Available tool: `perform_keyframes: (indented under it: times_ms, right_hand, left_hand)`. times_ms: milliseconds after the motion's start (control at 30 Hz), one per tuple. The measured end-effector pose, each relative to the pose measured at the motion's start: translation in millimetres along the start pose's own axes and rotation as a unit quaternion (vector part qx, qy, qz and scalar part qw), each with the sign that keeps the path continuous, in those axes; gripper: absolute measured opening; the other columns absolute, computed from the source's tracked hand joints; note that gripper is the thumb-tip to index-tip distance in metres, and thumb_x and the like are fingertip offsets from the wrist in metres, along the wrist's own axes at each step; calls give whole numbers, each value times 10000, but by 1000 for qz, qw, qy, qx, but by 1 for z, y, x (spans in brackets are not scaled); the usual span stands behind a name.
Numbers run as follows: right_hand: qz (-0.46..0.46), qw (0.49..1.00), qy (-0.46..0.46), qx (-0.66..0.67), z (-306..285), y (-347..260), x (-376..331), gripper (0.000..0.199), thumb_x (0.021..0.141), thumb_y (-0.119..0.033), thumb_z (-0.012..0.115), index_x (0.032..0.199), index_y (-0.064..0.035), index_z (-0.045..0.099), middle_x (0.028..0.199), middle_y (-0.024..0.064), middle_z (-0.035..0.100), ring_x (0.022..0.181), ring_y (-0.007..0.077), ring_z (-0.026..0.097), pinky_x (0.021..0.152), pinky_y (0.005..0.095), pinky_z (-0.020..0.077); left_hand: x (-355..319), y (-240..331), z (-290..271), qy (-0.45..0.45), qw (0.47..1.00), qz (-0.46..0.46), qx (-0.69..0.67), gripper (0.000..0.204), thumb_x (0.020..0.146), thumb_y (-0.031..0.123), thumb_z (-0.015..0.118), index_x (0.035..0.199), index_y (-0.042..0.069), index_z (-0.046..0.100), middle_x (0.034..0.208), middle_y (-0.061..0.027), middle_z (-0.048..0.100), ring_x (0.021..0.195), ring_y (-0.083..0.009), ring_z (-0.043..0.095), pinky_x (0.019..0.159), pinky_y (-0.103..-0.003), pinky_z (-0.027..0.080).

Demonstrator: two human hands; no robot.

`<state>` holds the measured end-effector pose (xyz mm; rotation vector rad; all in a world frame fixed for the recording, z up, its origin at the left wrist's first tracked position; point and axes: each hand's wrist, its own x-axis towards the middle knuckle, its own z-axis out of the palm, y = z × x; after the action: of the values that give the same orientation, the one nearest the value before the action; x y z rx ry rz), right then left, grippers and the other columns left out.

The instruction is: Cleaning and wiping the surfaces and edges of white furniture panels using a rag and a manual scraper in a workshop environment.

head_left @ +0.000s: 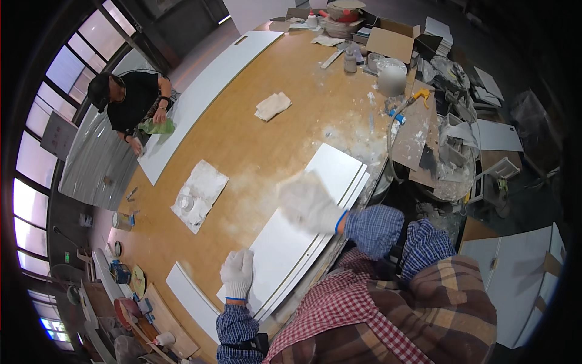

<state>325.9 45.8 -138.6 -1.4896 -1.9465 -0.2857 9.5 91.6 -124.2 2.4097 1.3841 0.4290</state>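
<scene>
In front of me a stack of long white panels lies slantwise along the near edge of a wide wooden table, with grooves running down the near long side. My left hand, in a white knit glove, curls its fingers over the far edge of the panels at their left end. Above the middle of the stack is my right hand, also gloved and smeared by motion. Its fingers cannot be made out, nor whether it touches the surface or holds something.
Across the table a person handles a green cloth on another long white panel. A white sheet bearing a small container and a folded cloth lie mid-table. An air gun, hose and cluttered boxes stand right; tools lie left.
</scene>
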Motion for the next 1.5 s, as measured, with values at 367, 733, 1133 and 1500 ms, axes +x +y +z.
perform_keyframes:
  times_ms: [367,733,1133,1500]
  right_hand:
    - [84,996,-5,-20,-14,-40,21,157,830,-200,638,879,-58,681,958,199,679,983,339,650,847,515,444]
    - [231,956,-176,-35,-38,21,46,441,840,-271,668,1201,-19,635,1280,218,605,1212,394,573,1087,549,417]
    - [152,988,1,-17,-38,70,-42,420,925,-259,595,1283,-41,626,1265,211,616,1222,392,559,1094,554,413]
    - [85,982,-169,3,-62,-27,-12,333,866,-271,605,1126,-68,653,1116,140,651,1097,348,615,1097,547,429]
  left_hand:
    - [-10,-15,2,43,997,59,-3,340,1043,363,628,989,47,743,945,-231,703,899,-443,675,809,-528,529]
    - [-8,-3,-3,-30,999,-26,-3,379,1042,400,609,966,50,737,974,-244,713,909,-458,677,816,-542,529]
    - [0,1,-2,-6,999,10,39,332,1041,380,574,957,117,760,939,-176,719,930,-407,693,808,-512,543]
    - [-3,-4,-3,0,1000,-22,1,348,1055,394,576,1066,119,790,1015,-179,742,919,-416,722,815,-494,560]
